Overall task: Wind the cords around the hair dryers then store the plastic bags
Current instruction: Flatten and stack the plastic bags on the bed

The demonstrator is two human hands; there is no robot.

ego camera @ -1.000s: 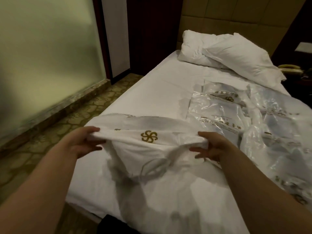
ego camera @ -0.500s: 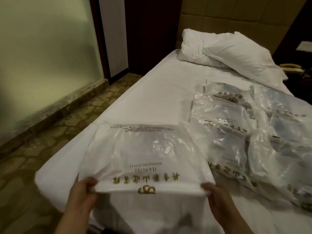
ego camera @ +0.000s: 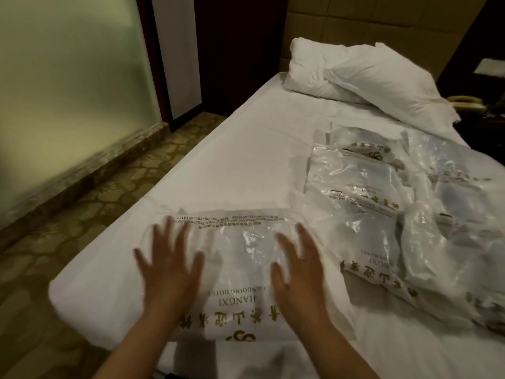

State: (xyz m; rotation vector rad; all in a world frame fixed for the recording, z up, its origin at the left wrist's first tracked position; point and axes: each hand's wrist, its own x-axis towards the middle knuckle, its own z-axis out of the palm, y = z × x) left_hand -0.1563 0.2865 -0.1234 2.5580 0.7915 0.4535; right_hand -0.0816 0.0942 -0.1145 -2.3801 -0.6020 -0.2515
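A clear plastic bag point(ego camera: 240, 247) with gold print lies flat on the near left corner of the white bed point(ego camera: 246, 149). My left hand point(ego camera: 170, 266) presses on its left part with fingers spread and straight. My right hand point(ego camera: 296, 269) lies flat on its right part, fingers also spread. Both hands are blurred. Several more printed plastic bags point(ego camera: 363, 187) lie overlapping in a pile on the right side of the bed. No hair dryer or cord shows in the view.
Two white pillows point(ego camera: 363, 75) lie at the head of the bed. A frosted glass wall point(ego camera: 68, 77) and patterned floor point(ego camera: 82, 209) run along the left. A dark nightstand with a phone point(ego camera: 470, 101) stands at the far right.
The bag was held up by its edge in both hands, then laid down on the bed. Both hands let go and now lie flat on top of it.
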